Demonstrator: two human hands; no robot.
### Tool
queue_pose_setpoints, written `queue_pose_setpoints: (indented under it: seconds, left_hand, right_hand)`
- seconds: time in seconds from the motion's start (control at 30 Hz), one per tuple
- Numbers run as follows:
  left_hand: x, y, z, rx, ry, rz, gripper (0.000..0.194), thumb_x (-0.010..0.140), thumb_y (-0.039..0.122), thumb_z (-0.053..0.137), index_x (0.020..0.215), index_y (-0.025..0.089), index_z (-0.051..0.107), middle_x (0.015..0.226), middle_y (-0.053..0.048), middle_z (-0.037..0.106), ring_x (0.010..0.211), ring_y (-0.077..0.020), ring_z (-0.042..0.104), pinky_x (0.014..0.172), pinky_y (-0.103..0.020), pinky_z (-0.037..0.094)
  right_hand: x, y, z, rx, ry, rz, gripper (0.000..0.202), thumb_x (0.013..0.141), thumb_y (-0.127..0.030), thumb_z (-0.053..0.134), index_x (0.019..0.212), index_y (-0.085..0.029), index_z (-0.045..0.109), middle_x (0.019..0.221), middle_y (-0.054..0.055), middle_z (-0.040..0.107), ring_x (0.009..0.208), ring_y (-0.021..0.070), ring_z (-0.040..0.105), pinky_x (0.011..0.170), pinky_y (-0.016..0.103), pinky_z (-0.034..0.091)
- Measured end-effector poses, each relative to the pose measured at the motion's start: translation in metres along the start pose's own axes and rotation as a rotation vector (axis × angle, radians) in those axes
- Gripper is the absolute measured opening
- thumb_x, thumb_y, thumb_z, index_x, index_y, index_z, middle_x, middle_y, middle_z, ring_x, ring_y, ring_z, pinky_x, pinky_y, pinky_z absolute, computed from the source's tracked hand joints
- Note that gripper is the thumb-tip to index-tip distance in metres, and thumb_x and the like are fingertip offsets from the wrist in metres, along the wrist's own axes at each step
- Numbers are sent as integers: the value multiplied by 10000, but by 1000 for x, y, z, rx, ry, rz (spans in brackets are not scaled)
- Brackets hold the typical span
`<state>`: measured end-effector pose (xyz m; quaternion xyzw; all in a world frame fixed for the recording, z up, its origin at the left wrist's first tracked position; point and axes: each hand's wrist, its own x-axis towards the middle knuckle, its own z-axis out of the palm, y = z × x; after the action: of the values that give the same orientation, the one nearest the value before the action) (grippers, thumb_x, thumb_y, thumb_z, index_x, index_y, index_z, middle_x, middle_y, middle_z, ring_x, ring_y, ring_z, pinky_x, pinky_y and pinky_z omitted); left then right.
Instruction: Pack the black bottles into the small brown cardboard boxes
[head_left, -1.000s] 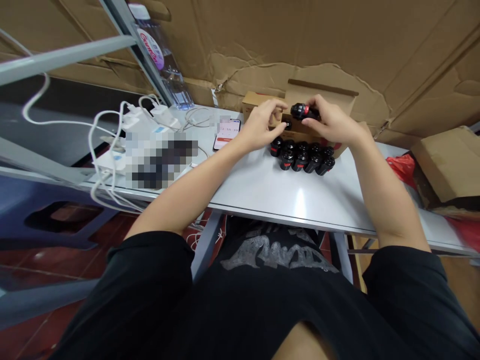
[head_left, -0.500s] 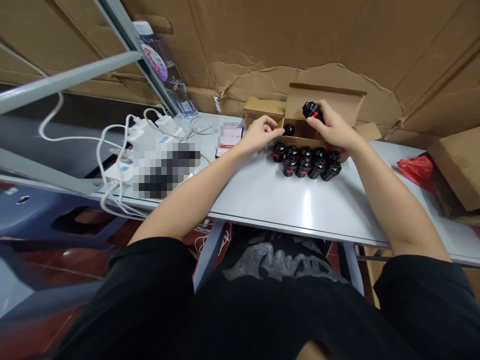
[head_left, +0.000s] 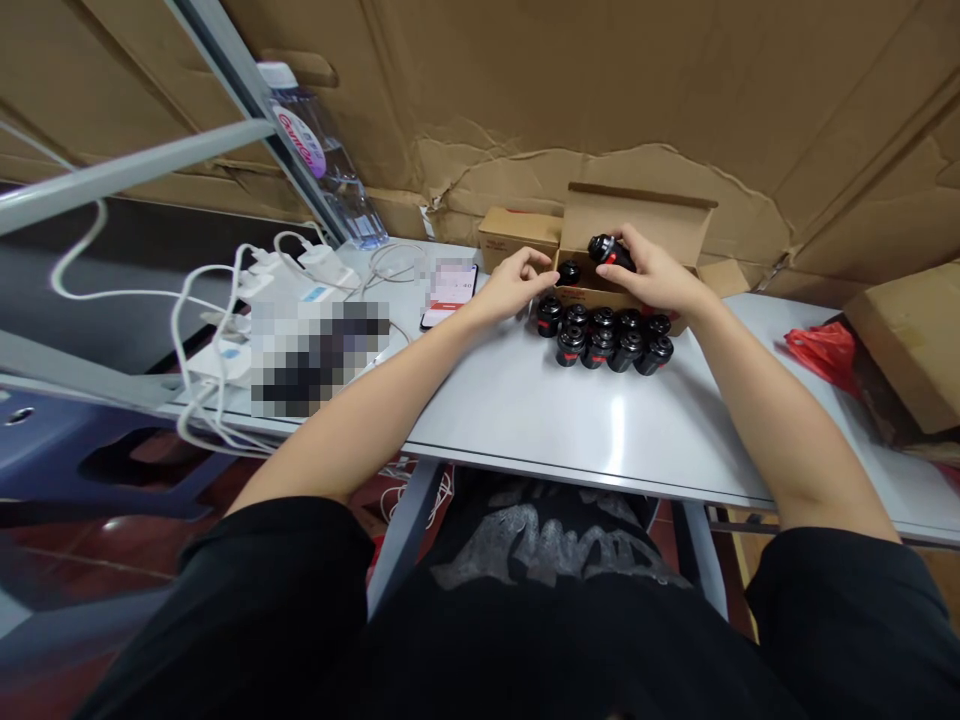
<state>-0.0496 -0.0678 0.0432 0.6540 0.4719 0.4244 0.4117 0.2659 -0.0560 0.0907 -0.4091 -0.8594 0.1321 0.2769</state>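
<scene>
Your right hand (head_left: 660,272) clamps a glossy black canister (head_left: 612,254), likely rigid and slippery, best gripped mid-body; your left fingers (head_left: 534,260) curl slightly apart.

Your shirt (head_left: 525,640): black, grey lettering (head_left: 555,545) across front. Canisters (head_left: 570,347): glossy black, red patches. Open box (head_left: 637,215): brown, red print. Your table (head_left: 510,400): pale grey. Plastic bag (head_left: 821,352): bright red. Stool (head_left: 45,445): blue. Floor tiles (head_left: 112,545): dark red, paler lines.
</scene>
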Motion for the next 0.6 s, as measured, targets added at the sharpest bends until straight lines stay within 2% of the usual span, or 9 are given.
queue_pose_setpoints:
  seconds: [0.1,0.17,0.33,0.4,0.53,0.6]
  left_hand:
    - [1,-2,-1,-6,-11,6,187,1113,191,861,1227,253,726,742,81,649,704,-176,584,717,-344,438]
    - [2,-3,-1,-7,-15,21,193,1101,217,866,1219,264,721,732,84,640,681,-172,576,694,-335,439]
    - [4,-7,-2,-7,-15,31,197,1079,240,873,1193,277,717,725,81,633,676,-164,586,686,-312,449]
    - [5,-8,-2,-8,-8,30,197,1077,241,876,1194,276,722,746,70,656,699,-166,610,696,-307,466]
    - [4,-9,-3,-24,-16,28,197,1082,251,878,1200,279,723,780,56,685,713,-164,621,686,-294,468]
    - [3,-7,-4,-36,-28,13,186,1095,246,868,1196,282,716,789,54,680,697,-158,607,669,-292,453]
  right_hand:
    - [0,0,0,34,-11,-37,735,1076,-822,770,1532,-256,660,1511,204,855,1346,521,824,1297,776,646]
    - [0,1,0,38,-13,-28,768,1076,-864,767,1522,-250,651,1513,203,850,1350,517,828,1296,763,657]
    - [-1,0,1,52,-59,32,875,1138,-1019,583,1521,-236,667,1557,225,848,1443,535,808,1336,747,646]
    - [-1,-1,1,50,-66,15,901,1174,-1018,515,1578,-233,692,1630,234,837,1508,535,791,1384,737,617]
    - [0,-3,-1,10,-105,-53,933,1211,-985,493,1758,-254,681,1818,218,770,1637,531,739,1459,758,551]
    - [0,-4,-2,9,-116,-64,946,1220,-987,472,1785,-254,673,1844,212,758,1647,521,737,1463,751,549]
